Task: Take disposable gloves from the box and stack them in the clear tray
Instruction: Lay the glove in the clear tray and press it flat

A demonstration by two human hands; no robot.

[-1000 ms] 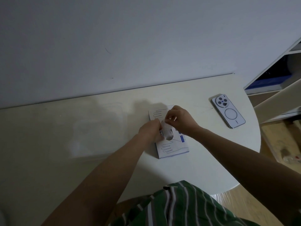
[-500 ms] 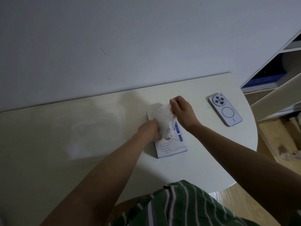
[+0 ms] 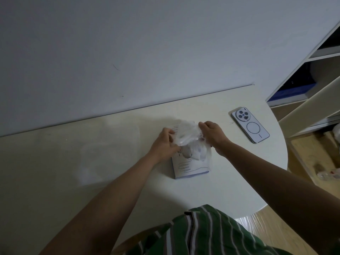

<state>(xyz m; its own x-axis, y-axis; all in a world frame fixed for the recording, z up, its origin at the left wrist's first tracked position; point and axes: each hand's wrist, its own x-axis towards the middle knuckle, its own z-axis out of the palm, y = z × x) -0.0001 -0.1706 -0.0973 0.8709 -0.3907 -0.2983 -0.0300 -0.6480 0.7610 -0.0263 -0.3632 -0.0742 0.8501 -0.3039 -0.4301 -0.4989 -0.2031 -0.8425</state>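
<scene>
1. Green striped shirt (image 3: 202, 234) right at the bottom edge.
2. Box (image 3: 191, 169) lies flat on the white table (image 3: 55, 181), close to its rounded side.
3. Left hand (image 3: 163, 142) and right hand (image 3: 213, 135) both have fingers curled, pinching a thin clear glove (image 3: 187, 134) spread between them over the box's far half. Its lower end hangs down onto the box top.
4. Tray (image 3: 137, 137) is pretty faint, left of the box and apart from it. Can't tell what's inside.
5. Phone (image 3: 251, 126) lies face down, off to the right.
</scene>
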